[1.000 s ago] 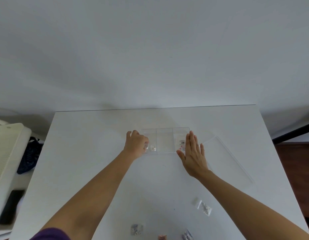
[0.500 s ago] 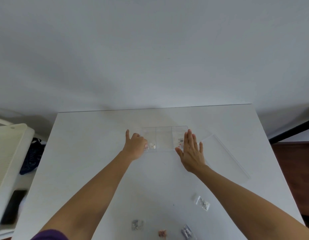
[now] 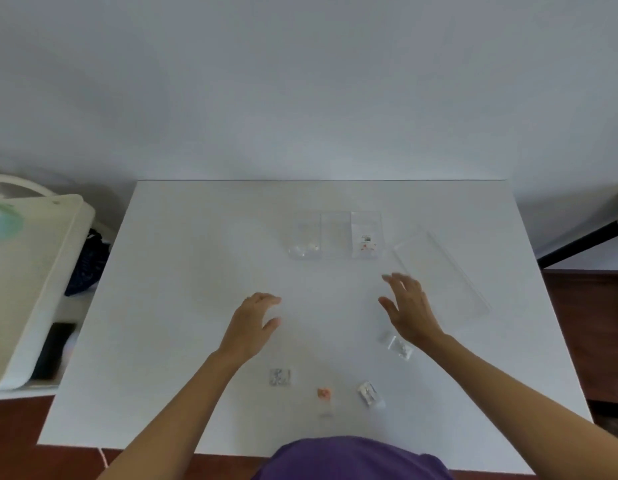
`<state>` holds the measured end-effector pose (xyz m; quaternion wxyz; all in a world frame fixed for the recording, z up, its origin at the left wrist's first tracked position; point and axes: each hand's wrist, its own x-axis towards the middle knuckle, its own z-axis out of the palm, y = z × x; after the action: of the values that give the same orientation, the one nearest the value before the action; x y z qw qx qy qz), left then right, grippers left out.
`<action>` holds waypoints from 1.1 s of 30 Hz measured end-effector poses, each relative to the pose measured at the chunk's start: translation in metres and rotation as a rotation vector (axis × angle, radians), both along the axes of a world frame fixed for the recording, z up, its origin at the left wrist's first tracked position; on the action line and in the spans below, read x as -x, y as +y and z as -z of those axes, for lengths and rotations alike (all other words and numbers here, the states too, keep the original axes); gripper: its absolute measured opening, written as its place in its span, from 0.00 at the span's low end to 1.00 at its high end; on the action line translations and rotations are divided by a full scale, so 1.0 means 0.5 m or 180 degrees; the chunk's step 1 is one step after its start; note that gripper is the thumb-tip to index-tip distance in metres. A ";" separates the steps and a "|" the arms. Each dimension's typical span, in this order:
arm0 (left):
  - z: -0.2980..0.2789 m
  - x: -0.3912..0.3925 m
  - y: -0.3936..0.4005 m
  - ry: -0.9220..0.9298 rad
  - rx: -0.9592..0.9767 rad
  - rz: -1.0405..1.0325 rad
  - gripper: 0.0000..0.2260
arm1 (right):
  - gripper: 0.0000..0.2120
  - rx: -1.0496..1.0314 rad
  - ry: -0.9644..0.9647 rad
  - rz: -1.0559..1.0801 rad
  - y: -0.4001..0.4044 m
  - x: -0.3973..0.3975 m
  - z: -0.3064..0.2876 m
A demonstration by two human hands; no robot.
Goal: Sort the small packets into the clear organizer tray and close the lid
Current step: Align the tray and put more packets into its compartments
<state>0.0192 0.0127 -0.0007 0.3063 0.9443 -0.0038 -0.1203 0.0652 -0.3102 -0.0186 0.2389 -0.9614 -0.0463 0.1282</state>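
Nearest the person, four packets lay unsorted on the white table (image 3: 196, 271): a grey-speckled packet (image 3: 279, 377), an orange-filled packet (image 3: 324, 396), a silvery packet (image 3: 369, 393) lying at a slant, and a clear packet (image 3: 399, 346) just beside the right wrist.

Above these, both hands hovered over bare tabletop. The left hand (image 3: 252, 327) was loosely curled, fingers apart, gripping nothing. The right hand (image 3: 409, 310) was spread with fingers extended, likewise empty. Neither touched the tray or any packet.

Farther back stood the clear organizer tray (image 3: 336, 234), well apart from the hands, near the middle of the table toward its far edge. Its long axis ran left to right, parallel to the far edge, with three compartments side by side. The left compartment held a pale item, the right a packet with a label and orange contents; the middle appeared empty, though transparency made this uncertain.

The lid (image 3: 439, 271) lay flat to the tray's right, its long axis slanting from the tray's right end toward the near right.

Assessment: roughly a third complete. Four packets remained to be sorted, and the lid was not yet fitted.
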 end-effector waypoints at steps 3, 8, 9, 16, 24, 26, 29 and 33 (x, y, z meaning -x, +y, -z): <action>0.022 0.075 0.009 0.0539 0.0075 -0.0045 0.21 | 0.21 -0.0002 0.0278 -0.0019 -0.026 0.086 0.011; 0.042 0.146 0.001 0.0998 -0.0005 0.0038 0.23 | 0.25 0.0215 0.0549 0.0047 -0.035 0.156 0.023; 0.045 0.152 -0.002 0.0985 -0.0058 0.0045 0.23 | 0.25 0.0239 0.0559 0.0061 -0.032 0.158 0.023; 0.047 0.140 -0.030 0.0983 -0.0187 0.0047 0.17 | 0.20 0.0148 0.0707 0.0227 -0.011 0.148 0.018; 0.060 0.116 -0.036 0.1024 -0.0203 0.0279 0.06 | 0.04 0.0178 0.0867 0.0247 -0.006 0.131 0.020; 0.063 0.067 -0.044 0.0858 0.0071 0.0074 0.09 | 0.04 0.0105 0.0866 0.0338 -0.013 0.100 0.023; 0.038 -0.010 -0.066 0.0550 0.0524 -0.0329 0.09 | 0.09 -0.0184 0.0821 0.0619 -0.023 0.078 0.018; -0.006 -0.107 -0.095 0.0219 0.0999 -0.0721 0.12 | 0.07 -0.0496 0.0475 0.0878 -0.014 0.080 0.005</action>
<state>0.0725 -0.0350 0.0022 0.4612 0.8747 0.0943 -0.1152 0.0252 -0.3169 -0.0213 0.3307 -0.9251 0.0942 0.1613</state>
